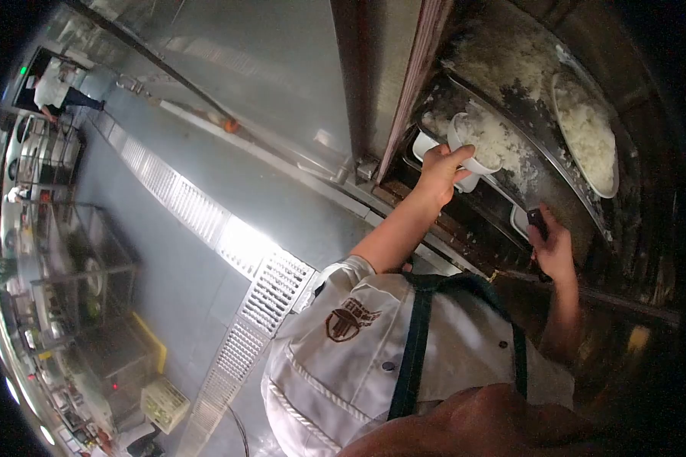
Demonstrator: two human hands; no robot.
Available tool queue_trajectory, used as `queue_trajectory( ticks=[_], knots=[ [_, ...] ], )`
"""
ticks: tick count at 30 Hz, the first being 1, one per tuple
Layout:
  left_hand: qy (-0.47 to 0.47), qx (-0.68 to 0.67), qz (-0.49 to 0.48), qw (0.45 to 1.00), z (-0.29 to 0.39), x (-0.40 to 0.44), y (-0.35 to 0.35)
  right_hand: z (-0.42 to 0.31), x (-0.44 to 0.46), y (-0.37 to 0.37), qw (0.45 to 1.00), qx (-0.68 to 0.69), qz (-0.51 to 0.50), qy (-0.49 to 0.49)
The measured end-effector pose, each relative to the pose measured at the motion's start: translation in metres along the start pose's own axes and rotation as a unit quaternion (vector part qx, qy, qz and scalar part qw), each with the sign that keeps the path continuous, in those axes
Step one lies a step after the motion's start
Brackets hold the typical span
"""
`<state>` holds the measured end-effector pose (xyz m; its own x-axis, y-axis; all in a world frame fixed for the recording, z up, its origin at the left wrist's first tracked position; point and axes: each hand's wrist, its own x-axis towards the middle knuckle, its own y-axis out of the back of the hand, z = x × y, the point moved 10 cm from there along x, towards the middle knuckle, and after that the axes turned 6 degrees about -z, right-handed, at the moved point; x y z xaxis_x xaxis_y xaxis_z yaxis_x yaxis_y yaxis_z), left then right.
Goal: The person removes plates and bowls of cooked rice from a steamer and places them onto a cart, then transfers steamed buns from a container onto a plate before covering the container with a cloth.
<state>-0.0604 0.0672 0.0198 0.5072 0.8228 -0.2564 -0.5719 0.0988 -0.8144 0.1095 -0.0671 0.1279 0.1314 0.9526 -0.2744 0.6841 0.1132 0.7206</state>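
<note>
My left hand (440,174) grips the rim of a white bowl (460,131), tilted at a metal tray (465,82). White, rice-like food (503,143) lies at the bowl's mouth and across the tray. My right hand (555,247) is closed around the dark handle of a tool (538,225). The tool's working end blends into the tray, so its kind is unclear. Below the tray are a white container (424,145) near my left hand and another white container (519,219) beside my right hand.
Farther right, a long white dish (611,183) holds more rice-like food. Metal grating (270,293) runs along the grey floor to my left. Steel shelving (84,266) and a pale crate (164,405) stand beyond it. Another person (53,87) is at the far end.
</note>
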Motion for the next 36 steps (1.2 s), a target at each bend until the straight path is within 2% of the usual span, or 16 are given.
queue_trajectory(
  ticks=[1, 2, 4, 7, 10, 13, 16, 22, 25, 31, 34, 36],
  knots=[
    [0.000, -0.001, 0.000, 1.000, -0.003, 0.001, 0.001, -0.014, -0.003, 0.002, 0.988, -0.132, 0.045, 0.069],
    [-0.001, -0.003, -0.001, 1.000, -0.004, 0.002, 0.002, -0.027, -0.008, -0.003, 0.951, -0.261, 0.090, 0.137],
    [-0.006, -0.023, -0.014, 1.000, -0.005, 0.001, -0.001, -0.072, -0.025, -0.010, 0.857, -0.403, 0.185, 0.261],
    [-0.008, -0.046, -0.019, 0.999, -0.011, 0.004, 0.001, -0.047, -0.016, -0.019, 0.875, -0.439, 0.147, 0.140],
    [-0.012, -0.050, -0.024, 0.998, -0.014, 0.009, 0.006, -0.046, -0.019, -0.025, 0.844, -0.474, 0.180, 0.173],
    [-0.018, -0.051, -0.024, 0.998, -0.011, 0.008, 0.003, -0.043, -0.021, -0.017, 0.848, -0.464, 0.179, 0.184],
    [-0.029, -0.070, -0.030, 0.997, -0.010, 0.010, 0.003, -0.041, -0.022, -0.008, 0.884, -0.390, 0.176, 0.187],
    [-0.045, -0.133, -0.073, 0.987, -0.006, 0.001, -0.001, -0.005, -0.010, 0.005, 0.931, -0.318, 0.163, 0.068],
    [-0.047, -0.143, -0.104, 0.983, -0.006, 0.001, -0.002, -0.020, -0.013, 0.005, 0.919, -0.277, 0.217, 0.175],
    [-0.060, -0.158, -0.149, 0.974, -0.001, -0.001, -0.005, 0.035, 0.033, 0.006, 0.920, -0.349, 0.175, 0.021],
    [-0.059, -0.138, -0.174, 0.973, 0.003, -0.001, -0.009, 0.040, 0.059, -0.002, 0.901, -0.414, 0.061, -0.115],
    [-0.060, -0.119, -0.184, 0.974, 0.003, -0.002, -0.012, 0.033, 0.073, -0.010, 0.864, -0.497, 0.074, -0.025]
  ],
)
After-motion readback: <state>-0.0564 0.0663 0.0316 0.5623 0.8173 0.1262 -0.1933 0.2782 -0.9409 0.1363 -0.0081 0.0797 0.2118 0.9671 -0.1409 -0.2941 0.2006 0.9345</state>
